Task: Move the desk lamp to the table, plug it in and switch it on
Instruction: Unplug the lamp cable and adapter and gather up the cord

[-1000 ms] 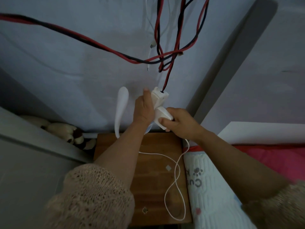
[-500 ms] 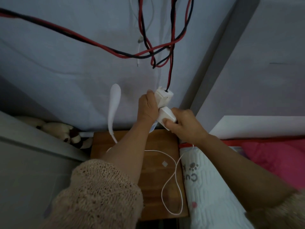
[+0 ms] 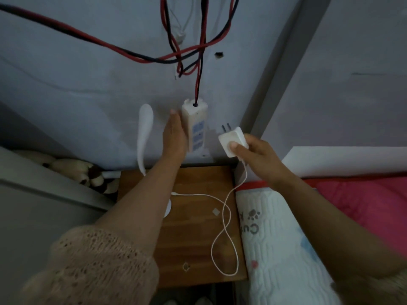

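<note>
A white desk lamp (image 3: 144, 133) with a curved neck stands at the back of the small wooden table (image 3: 198, 238); my left forearm hides most of its round base. A white power strip (image 3: 196, 128) hangs on the wall from a red and black wire. My left hand (image 3: 175, 135) lies flat against the strip's left side, fingers straight. My right hand (image 3: 253, 155) grips the white plug adapter (image 3: 232, 140) to the right of the strip, its two prongs bare and pointing up and to the left. The adapter's white cable (image 3: 224, 219) loops across the table toward the lamp base.
Red and black wires (image 3: 132, 52) sag across the grey wall above. A white printed pillow (image 3: 277, 243) and pink bedding (image 3: 363, 205) lie right of the table. A plush toy (image 3: 88, 172) sits behind a grey surface (image 3: 33, 205) at the left.
The plug adapter was pressed against the power strip; now my right hand holds it apart to the right with prongs showing. My left hand has flattened against the strip's side.
</note>
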